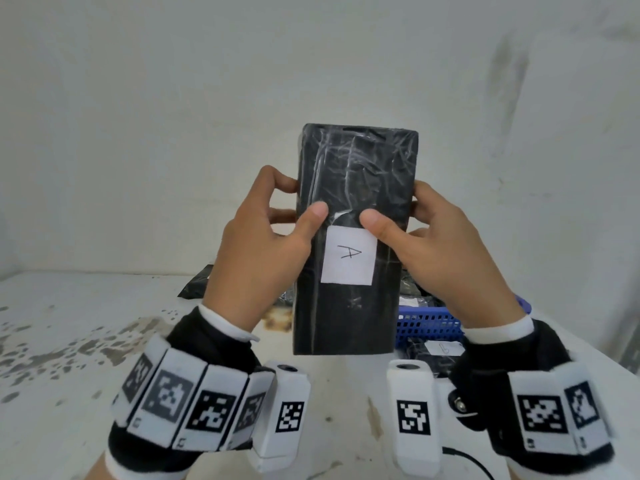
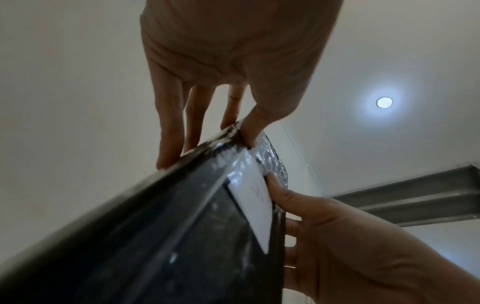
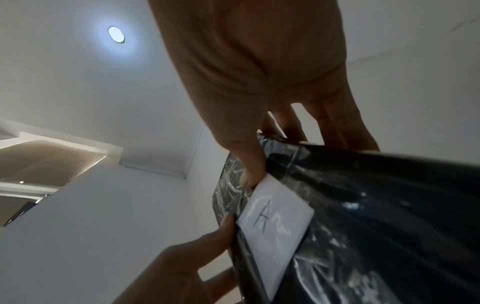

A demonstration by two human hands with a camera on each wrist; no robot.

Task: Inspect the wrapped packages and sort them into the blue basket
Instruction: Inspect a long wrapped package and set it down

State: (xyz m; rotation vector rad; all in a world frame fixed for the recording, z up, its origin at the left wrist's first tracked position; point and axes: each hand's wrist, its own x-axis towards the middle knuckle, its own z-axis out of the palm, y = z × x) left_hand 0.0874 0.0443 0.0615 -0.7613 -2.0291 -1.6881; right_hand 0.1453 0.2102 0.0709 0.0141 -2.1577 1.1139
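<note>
A tall black wrapped package (image 1: 353, 188) is held upright in the air in front of me. Its white label (image 1: 348, 255) bears a handwritten "A". My left hand (image 1: 266, 244) grips its left edge, thumb on the front, fingers behind. My right hand (image 1: 440, 244) grips its right edge the same way. The left wrist view shows the package (image 2: 155, 236) from below with the left hand (image 2: 223, 86) on its edge. In the right wrist view the label (image 3: 272, 228) lies just under my right thumb. The blue basket (image 1: 429, 325) stands on the table behind the package, low right.
More black wrapped packages (image 1: 197, 285) lie on the white table (image 1: 69, 341) behind my hands. Another labelled package (image 1: 433, 351) lies in front of the basket. A white wall rises close behind. The table's right edge runs near the basket.
</note>
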